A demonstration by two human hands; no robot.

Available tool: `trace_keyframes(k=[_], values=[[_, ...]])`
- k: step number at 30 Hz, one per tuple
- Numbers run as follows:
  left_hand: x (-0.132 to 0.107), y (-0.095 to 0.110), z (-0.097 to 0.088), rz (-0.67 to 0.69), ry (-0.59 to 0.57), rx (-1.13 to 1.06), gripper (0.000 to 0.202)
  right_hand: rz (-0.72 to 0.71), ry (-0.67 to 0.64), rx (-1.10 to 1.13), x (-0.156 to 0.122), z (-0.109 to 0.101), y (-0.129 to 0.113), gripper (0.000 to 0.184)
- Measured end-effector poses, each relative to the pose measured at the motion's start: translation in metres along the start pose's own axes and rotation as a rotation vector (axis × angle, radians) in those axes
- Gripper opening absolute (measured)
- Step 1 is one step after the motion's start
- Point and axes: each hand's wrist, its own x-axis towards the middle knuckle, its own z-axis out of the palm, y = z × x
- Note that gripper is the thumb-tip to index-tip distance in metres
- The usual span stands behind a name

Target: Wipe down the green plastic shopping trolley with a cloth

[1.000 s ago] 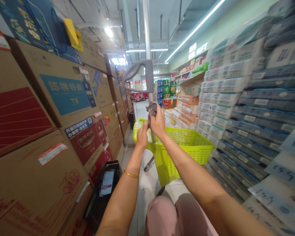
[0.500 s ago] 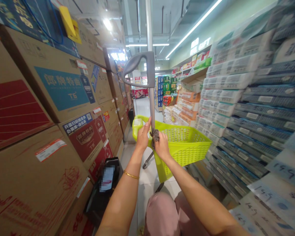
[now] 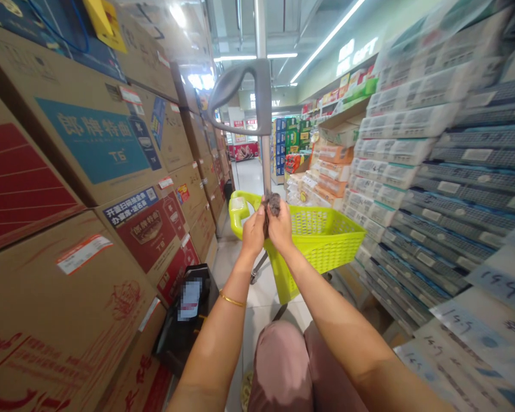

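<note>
Dark rag [image 3: 273, 203] bunched against grey pole [image 3: 265, 166], centre frame, just above green basket [image 3: 326, 243] rim. Right hand [image 3: 280, 229] pinching rag onto pole; left hand [image 3: 253, 233] curled on pole just beside, steadying. Looks like wiping step, low on pole. Stroke upward would call for firm squeeze and long reach toward curved handle [image 3: 240, 94]. Tight aisle: cardboard boxes [image 3: 90, 143] crowd left, stacked packs [image 3: 433, 171] crowd right, black bag [image 3: 189, 326] lower left. Open floor [image 3: 257, 312] only ahead, past basket.

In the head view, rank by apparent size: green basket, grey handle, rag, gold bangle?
1. green basket
2. grey handle
3. rag and gold bangle: both small, too alike to rank, the bangle being nearer the camera.
</note>
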Motion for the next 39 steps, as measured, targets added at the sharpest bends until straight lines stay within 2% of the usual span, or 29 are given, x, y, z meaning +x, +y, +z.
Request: trace_keyframes(k=[2, 7, 13, 16, 19, 21, 23, 25, 28, 32, 39], values=[[-0.001, -0.001, 0.0, 0.037, -0.009, 0.017, 0.052, -0.023, -0.01, -0.119, -0.015, -0.003, 0.006, 0.027], [-0.003, -0.002, 0.002, 0.087, 0.002, 0.078, 0.05, -0.046, -0.069, -0.327, -0.049, -0.015, 0.03, 0.041], [-0.008, -0.003, 0.006, 0.145, 0.018, 0.152, 0.051, -0.137, -0.162, -0.452, -0.061, -0.034, 0.046, 0.054], [-0.012, -0.007, 0.008, 0.164, 0.045, 0.215, 0.051, -0.074, -0.162, -0.345, -0.049, -0.031, 0.036, 0.042], [-0.018, -0.013, 0.009, 0.184, 0.06, 0.246, 0.051, 0.021, -0.128, -0.112, -0.026, -0.02, 0.02, 0.023], [-0.022, -0.016, 0.009, 0.192, 0.065, 0.251, 0.05, 0.033, -0.075, 0.054, -0.013, -0.011, 0.012, 0.023], [-0.024, -0.017, 0.009, 0.188, 0.079, 0.255, 0.048, 0.02, -0.026, 0.104, -0.007, -0.007, 0.009, 0.025], [-0.025, -0.017, 0.009, 0.172, 0.101, 0.266, 0.047, -0.003, -0.03, 0.05, -0.009, -0.007, 0.012, 0.022], [-0.024, -0.016, 0.009, 0.159, 0.117, 0.295, 0.047, -0.049, -0.116, -0.07, -0.021, -0.015, 0.021, 0.016], [-0.024, -0.019, 0.01, 0.203, 0.111, 0.371, 0.047, -0.117, -0.206, -0.238, -0.035, -0.027, 0.035, 0.026], [-0.023, -0.034, 0.011, 0.352, 0.056, 0.6, 0.047, -0.257, -0.278, -0.53, -0.049, -0.041, 0.054, 0.042]])
